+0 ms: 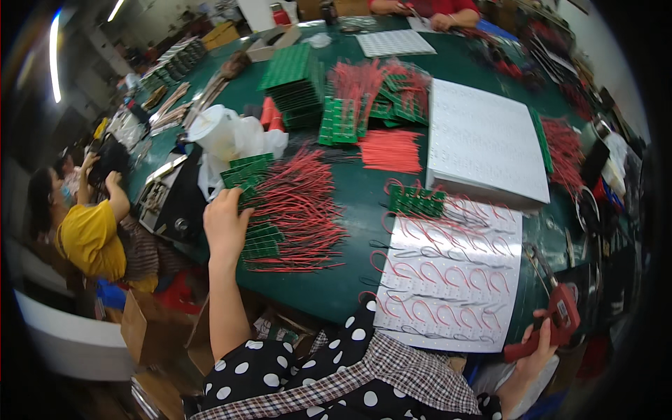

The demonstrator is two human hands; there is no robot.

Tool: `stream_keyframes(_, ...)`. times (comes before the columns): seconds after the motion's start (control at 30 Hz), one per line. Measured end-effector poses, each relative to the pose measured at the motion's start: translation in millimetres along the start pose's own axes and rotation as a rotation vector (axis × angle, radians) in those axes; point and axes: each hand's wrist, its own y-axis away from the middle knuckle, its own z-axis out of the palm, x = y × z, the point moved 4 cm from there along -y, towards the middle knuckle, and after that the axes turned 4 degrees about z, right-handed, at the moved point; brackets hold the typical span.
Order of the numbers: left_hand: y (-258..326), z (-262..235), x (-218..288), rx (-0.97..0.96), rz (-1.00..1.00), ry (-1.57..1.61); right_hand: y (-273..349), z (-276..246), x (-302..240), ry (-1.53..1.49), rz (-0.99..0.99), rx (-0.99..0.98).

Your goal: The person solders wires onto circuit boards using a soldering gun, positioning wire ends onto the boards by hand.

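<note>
At the left, my left hand [225, 218] has its thumb and fingers at the edge of a green circuit board [250, 196] in a fanned pile, gripping it. Many red wires [301, 210] trail to the right from these boards. My right hand [535, 344], low at the right, is wrapped round the handle of a red pistol-shaped soldering gun [562, 311], whose thin metal tip points up and away. Close beside it lies a white sheet of panels [448, 308], with rows of red and black wire loops across it. A green board strip [418, 201] rests at the sheet's far end.
A thick stack of white panels [483, 140] stands beyond the sheet. Stacked green boards [288, 77], a bundle of red wires [390, 150] and a white tub [212, 133] are on the green table [364, 245]. Co-workers sit at the left [91, 234] and far side [448, 10].
</note>
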Motion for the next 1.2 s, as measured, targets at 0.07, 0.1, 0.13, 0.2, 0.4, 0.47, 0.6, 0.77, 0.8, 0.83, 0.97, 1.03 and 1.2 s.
stream_keyframes(0.07, 5, 2, -7, 0.08, 0.004, 0.09, 1, 0, 4, -0.03, 0.026, 0.003)
stream_keyframes(0.1, 7, 2, -10, 0.126, 0.024, 0.126, 3, 1, 5, -0.053, 0.039, 0.008)
stream_keyframes(0.13, 13, 1, -19, 0.148, -0.018, 0.18, 3, 4, 3, -0.053, 0.032, -0.004)
stream_keyframes(0.2, 15, 4, -28, 0.193, -0.068, 0.321, 4, 6, -1, -0.062, 0.021, -0.011)
stream_keyframes(0.4, 6, -43, 21, 0.427, -0.127, 0.784, 7, 3, -4, -0.068, -0.002, 0.036)
stream_keyframes(0.47, 1, -45, 61, 0.204, -0.111, 1.192, 8, 3, -8, -0.092, -0.033, 0.05)
stream_keyframes(0.6, 7, -15, 160, -0.405, 0.291, 1.124, 11, 1, -13, -0.101, -0.035, 0.023)
stream_keyframes(0.77, 31, 41, 213, -0.244, 0.652, 0.936, 19, 0, -19, -0.094, -0.061, 0.051)
stream_keyframes(0.8, 28, 41, 212, -0.248, 0.655, 0.942, 18, 0, -19, -0.088, -0.061, 0.058)
stream_keyframes(0.83, 24, 39, 206, -0.249, 0.644, 0.924, 20, -1, -21, -0.089, -0.069, 0.062)
stream_keyframes(0.97, 28, 47, 196, -0.416, 0.689, 0.887, 20, 2, -17, -0.159, -0.021, 0.03)
stream_keyframes(1.03, 35, 47, 198, -0.371, 0.739, 0.861, 19, 11, -15, -0.164, -0.003, 0.017)
stream_keyframes(1.2, 44, 48, 203, -0.457, 0.91, 0.616, 17, 27, -13, -0.161, 0.042, -0.011)
